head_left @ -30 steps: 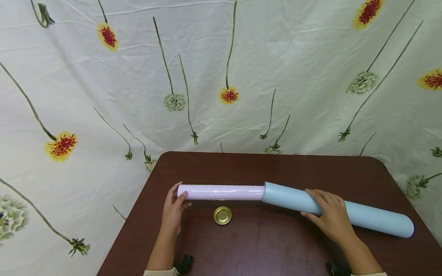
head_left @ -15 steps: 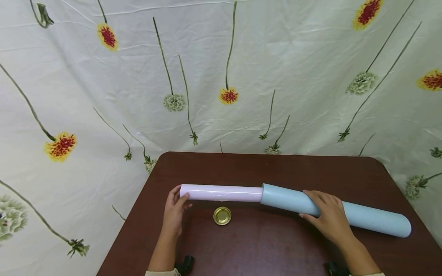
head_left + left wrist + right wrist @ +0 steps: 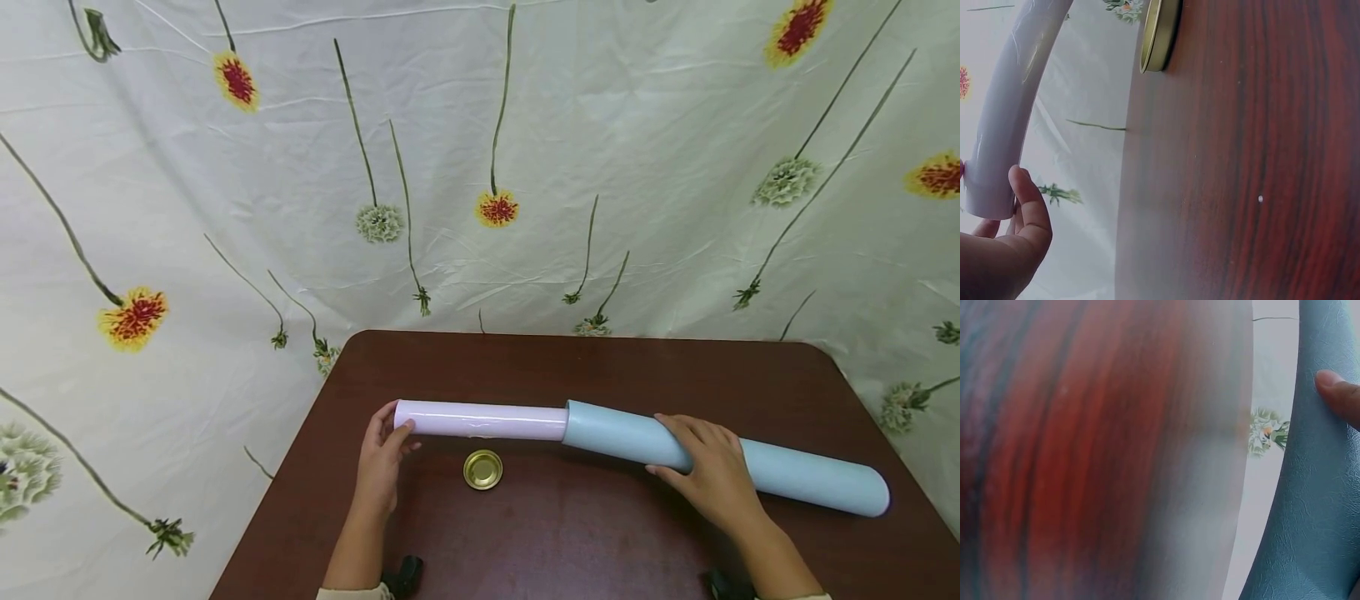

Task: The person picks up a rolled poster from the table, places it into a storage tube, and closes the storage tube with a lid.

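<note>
The light, stiff, glossy roll is pinched at its end by the left hand, while the tube is gripped mid-length under the right hand.

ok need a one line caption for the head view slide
Left hand holds the end of a pale roll that enters a blue tube gripped by the right hand, gold lid nearby.

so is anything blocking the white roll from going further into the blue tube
Nothing visible does. The white roll already enters the blue tube mouth; the gold lid lies nearer the person, off that line.
</note>
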Demonstrator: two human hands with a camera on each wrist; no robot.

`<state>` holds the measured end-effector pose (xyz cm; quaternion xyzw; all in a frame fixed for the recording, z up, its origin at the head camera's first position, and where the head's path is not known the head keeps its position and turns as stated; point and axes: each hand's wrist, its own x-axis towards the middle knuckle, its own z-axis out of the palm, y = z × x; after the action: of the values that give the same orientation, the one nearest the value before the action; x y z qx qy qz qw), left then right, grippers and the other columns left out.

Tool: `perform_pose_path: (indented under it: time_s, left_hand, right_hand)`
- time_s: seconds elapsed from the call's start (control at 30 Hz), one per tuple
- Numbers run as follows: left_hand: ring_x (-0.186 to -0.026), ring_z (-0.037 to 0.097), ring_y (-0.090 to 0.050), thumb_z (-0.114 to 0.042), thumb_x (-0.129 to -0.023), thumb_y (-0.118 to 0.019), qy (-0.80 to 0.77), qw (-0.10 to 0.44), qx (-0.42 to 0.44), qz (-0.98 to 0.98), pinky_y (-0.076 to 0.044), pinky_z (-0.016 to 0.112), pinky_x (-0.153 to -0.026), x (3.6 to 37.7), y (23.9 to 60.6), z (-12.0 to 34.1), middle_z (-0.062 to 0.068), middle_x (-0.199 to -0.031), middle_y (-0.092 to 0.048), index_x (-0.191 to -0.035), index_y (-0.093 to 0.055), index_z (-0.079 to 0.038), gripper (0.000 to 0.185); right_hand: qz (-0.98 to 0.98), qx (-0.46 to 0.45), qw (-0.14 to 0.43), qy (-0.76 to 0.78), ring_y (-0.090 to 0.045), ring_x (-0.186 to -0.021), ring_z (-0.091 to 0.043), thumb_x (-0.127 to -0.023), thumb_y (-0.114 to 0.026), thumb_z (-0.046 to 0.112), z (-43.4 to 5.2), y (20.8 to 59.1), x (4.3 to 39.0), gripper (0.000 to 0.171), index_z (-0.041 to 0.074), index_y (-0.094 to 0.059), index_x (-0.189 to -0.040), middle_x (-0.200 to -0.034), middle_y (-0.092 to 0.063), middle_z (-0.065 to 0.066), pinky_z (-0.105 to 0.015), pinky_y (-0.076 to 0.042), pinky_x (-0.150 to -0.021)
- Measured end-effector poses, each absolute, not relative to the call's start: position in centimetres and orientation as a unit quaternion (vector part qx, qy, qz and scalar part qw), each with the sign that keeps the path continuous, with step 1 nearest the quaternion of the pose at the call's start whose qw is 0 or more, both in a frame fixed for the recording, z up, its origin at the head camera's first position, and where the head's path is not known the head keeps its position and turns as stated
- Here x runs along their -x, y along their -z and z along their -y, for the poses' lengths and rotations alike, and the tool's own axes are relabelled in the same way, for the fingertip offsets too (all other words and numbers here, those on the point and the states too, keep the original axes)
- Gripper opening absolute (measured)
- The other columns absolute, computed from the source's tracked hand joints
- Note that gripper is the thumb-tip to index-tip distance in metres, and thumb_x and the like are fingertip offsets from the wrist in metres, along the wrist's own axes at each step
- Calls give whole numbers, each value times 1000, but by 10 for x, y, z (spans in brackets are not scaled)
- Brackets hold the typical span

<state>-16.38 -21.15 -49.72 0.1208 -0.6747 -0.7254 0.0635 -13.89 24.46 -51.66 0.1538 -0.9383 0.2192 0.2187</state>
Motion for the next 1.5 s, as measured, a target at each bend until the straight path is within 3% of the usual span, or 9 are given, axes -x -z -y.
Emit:
perform_pose_path:
  time_s: [0.4, 1.5]
  left_hand:
    - [-101, 9, -59, -15, -103, -58, 720, 59, -121, 680, -56, 30, -86, 163, 497, 210, 6, -130, -52, -147, -43, -10, 47]
    - [-101, 7, -59, -12, -102, -56, 731, 56, -103, 672, -55, 24, -82, 162, 498, 208, -4, -127, -58, -147, -48, -9, 45]
  right_hand:
    - [936, -161, 220, -221, -57, -115, -37, -66, -93, 31, -242, 517, 139, 81, 16, -59, -139, -127, -63, -12, -58, -33, -98]
    - [937, -164, 214, -222, -56, -118, -37, -67, -93, 33, -235, 519, 141, 80, 16, -60, -138, -126, -64, -10, -59, -33, -99]
